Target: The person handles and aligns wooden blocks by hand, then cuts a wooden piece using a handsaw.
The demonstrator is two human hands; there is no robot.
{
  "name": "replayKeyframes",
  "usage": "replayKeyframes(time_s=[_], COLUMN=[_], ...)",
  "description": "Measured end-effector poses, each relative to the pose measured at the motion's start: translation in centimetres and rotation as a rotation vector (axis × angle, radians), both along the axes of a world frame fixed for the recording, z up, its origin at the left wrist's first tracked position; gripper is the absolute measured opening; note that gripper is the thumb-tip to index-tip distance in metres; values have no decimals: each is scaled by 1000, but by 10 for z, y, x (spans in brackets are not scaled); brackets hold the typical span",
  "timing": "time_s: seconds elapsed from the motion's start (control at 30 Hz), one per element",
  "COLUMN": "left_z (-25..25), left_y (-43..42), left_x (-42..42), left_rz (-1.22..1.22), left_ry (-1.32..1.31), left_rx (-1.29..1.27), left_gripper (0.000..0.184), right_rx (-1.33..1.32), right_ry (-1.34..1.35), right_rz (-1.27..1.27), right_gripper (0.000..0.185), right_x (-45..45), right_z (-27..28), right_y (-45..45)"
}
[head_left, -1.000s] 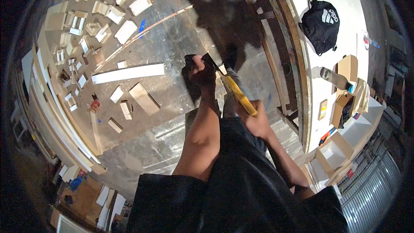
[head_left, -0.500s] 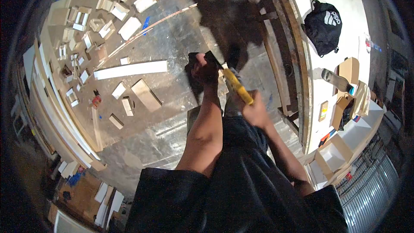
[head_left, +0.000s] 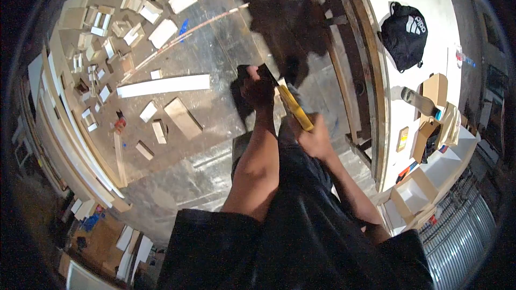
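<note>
My right hand [head_left: 314, 138] is closed around a long yellow-handled tool [head_left: 294, 108], which slants up and to the left from my fist. A thin dark part runs from its far end towards my left hand [head_left: 257, 87]; its exact kind is unclear. My left hand is closed and in shadow, beside a dark flat piece [head_left: 265, 71]. What its fingers hold is too dark to make out. A pale wood edge [head_left: 281, 82] shows by the tool's far end, between my hands and above my legs.
On the floor to the left lie a long white board [head_left: 164, 86], a wooden plank [head_left: 184, 118] and several small wood assemblies [head_left: 149, 12]. At right, a white table [head_left: 398, 88] bears a black drawstring bag [head_left: 404, 35], a bottle [head_left: 419, 102] and open boxes [head_left: 414, 196].
My right hand and the yellow-handled tool have shifted slightly along the tool's line, down and back. My left hand stays in nearly the same place.
</note>
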State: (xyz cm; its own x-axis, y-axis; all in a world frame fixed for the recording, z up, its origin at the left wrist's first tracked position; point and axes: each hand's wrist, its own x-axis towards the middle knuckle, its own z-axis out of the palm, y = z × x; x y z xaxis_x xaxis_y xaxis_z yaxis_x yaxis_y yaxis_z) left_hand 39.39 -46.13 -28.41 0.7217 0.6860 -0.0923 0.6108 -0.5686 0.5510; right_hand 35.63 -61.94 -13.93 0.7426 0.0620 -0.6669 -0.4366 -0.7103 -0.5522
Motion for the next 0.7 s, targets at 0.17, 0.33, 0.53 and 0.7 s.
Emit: replayKeyframes(time_s=[0.17,0.33,0.53,0.7], left_z=[-14,-37,-70,-38], left_y=[-2,-8,-6,-10], left_x=[1,-6,-23,-4], left_rz=[107,162,13,59], left_ry=[-136,63,-167,-51], left_rx=[-252,-167,153,-67], left_gripper=[21,32,16,17], right_rx=[22,-121,-24,-23], right_ry=[84,51,38,54], right_rz=[-78,-70,-84,40], right_gripper=[48,49,31,31], right_x=[10,0,-22,-6], right_z=[44,10,55,59], right_y=[5,2,-8,-9])
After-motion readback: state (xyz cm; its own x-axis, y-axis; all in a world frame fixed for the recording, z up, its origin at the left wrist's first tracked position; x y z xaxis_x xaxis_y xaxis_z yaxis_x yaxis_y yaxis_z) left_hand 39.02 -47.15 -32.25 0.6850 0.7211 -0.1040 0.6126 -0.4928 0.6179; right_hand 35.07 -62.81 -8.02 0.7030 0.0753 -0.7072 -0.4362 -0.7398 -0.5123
